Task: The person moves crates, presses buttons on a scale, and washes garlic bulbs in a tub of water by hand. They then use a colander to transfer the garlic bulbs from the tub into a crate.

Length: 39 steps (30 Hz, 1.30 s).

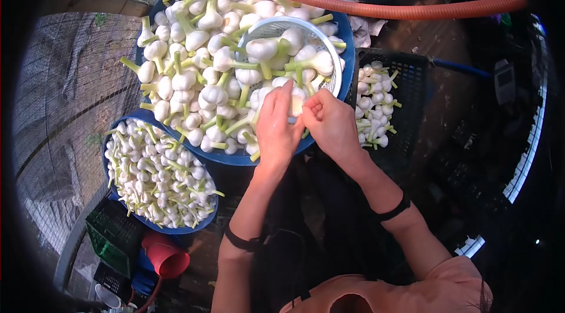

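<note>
- Head view: over the near rim of a large blue basin, the left hand and right hand meet, both grips pinched shut on one garlic bulb.
- The bulb sits at the fingertips, just ahead of both grips, neither hand nearer. It is white and smooth-skinned, but its stem is hidden, so its long axis cannot be told.
- Beyond the grips stands a white colander of green-stemmed garlic, with a smaller blue basin to the left and a black crate to the right.

Big tub of garlic up front, colander sitting in it, smaller tub to its left, crate on the right.
</note>
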Each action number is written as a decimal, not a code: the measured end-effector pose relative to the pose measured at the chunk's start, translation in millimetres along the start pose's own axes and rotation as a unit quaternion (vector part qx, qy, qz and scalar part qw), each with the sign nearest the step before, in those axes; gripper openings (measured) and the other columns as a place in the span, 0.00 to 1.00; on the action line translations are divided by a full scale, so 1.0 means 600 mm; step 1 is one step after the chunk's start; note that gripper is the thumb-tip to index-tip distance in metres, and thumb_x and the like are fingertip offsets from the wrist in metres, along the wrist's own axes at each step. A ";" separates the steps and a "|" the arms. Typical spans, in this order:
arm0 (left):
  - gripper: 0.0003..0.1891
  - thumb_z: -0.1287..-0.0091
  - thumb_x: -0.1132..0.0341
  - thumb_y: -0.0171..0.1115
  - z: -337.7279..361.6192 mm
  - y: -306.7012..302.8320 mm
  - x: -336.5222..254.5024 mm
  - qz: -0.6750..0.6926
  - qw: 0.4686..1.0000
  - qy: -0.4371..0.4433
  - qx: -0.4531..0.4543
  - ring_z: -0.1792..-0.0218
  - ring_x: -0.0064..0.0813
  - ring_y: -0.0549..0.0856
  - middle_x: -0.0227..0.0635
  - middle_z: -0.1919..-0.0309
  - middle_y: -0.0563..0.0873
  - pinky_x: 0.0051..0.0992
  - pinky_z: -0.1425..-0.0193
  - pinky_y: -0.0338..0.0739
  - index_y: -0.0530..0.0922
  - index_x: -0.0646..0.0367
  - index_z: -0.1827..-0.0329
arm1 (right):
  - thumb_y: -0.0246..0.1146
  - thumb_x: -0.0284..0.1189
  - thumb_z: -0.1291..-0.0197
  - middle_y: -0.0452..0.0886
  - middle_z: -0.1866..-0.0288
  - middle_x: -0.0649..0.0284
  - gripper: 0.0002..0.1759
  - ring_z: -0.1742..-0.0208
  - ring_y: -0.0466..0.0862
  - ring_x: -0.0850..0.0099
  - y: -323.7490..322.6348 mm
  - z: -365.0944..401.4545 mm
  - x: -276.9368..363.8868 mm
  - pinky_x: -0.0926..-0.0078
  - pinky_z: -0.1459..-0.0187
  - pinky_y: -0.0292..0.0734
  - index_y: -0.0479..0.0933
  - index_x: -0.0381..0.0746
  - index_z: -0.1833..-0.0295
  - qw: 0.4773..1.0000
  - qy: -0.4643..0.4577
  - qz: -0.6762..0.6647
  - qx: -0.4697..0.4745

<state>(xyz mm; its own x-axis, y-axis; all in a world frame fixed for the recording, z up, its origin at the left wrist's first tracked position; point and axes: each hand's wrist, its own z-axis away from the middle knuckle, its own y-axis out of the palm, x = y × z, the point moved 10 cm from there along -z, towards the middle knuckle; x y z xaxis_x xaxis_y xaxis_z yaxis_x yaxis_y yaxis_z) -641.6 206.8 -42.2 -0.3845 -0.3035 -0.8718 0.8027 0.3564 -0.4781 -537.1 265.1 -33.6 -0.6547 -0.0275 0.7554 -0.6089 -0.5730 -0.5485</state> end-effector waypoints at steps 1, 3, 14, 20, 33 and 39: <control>0.33 0.53 0.75 0.71 -0.001 0.001 0.001 0.000 1.000 0.000 0.000 0.55 0.43 0.80 0.44 0.53 0.79 0.34 0.54 0.77 0.73 0.61 0.39 | 0.64 0.28 0.42 0.83 0.72 0.56 0.09 0.74 0.84 0.67 0.010 0.006 0.003 0.71 0.72 0.77 0.75 0.33 0.66 0.999 0.008 0.017 0.051; 0.33 0.52 0.74 0.72 -0.003 0.000 0.020 0.025 0.999 -0.047 -0.006 0.56 0.42 0.81 0.44 0.53 0.79 0.32 0.56 0.78 0.72 0.61 0.38 | 0.63 0.29 0.40 0.83 0.72 0.58 0.09 0.74 0.84 0.70 0.043 0.046 0.004 0.73 0.72 0.78 0.76 0.34 0.65 0.956 0.075 -0.115 0.259; 0.38 0.45 0.64 0.72 -0.013 0.013 0.135 0.282 0.923 -0.262 -0.014 0.55 0.30 0.81 0.47 0.43 0.77 0.25 0.52 0.77 0.65 0.67 0.32 | 0.59 0.37 0.34 0.83 0.61 0.56 0.19 0.64 0.83 0.76 -0.283 -0.072 -0.208 0.78 0.61 0.81 0.78 0.31 0.50 0.967 0.112 -0.197 -0.116; 0.36 0.41 0.64 0.67 -0.019 -0.056 0.125 0.074 0.978 -0.183 -0.068 0.50 0.36 0.77 0.49 0.40 0.71 0.31 0.53 0.77 0.63 0.64 0.31 | 0.54 0.36 0.30 0.83 0.68 0.58 0.20 0.71 0.81 0.77 -0.148 -0.087 -0.148 0.80 0.66 0.78 0.77 0.28 0.49 0.988 0.122 -0.061 -0.065; 0.23 0.37 0.64 0.64 0.066 -0.266 0.353 -0.004 0.908 -0.288 -0.304 0.49 0.39 0.79 0.48 0.48 0.77 0.32 0.47 0.75 0.74 0.64 0.41 | 0.47 0.54 0.30 0.81 0.49 0.63 0.31 0.54 0.84 0.74 -0.015 -0.069 -0.222 0.73 0.55 0.80 0.68 0.40 0.36 0.921 0.309 -0.214 0.107; 0.20 0.40 0.64 0.66 -0.033 -0.370 0.387 -0.254 0.895 -0.166 -0.327 0.51 0.38 0.81 0.48 0.47 0.78 0.31 0.51 0.76 0.77 0.64 0.46 | 0.48 0.51 0.29 0.81 0.53 0.63 0.29 0.61 0.85 0.76 -0.024 -0.071 -0.225 0.79 0.64 0.83 0.72 0.37 0.41 0.942 0.287 -0.163 0.056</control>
<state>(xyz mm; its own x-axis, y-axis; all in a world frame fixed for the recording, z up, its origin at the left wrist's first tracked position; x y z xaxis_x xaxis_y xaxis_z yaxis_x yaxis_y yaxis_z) -918.1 74.4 -140.8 -0.3794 -0.7808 -0.4964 0.0820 0.5060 -0.8586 -459.2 312.2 -142.9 -0.5960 0.5939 0.5405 -0.7888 -0.5591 -0.2555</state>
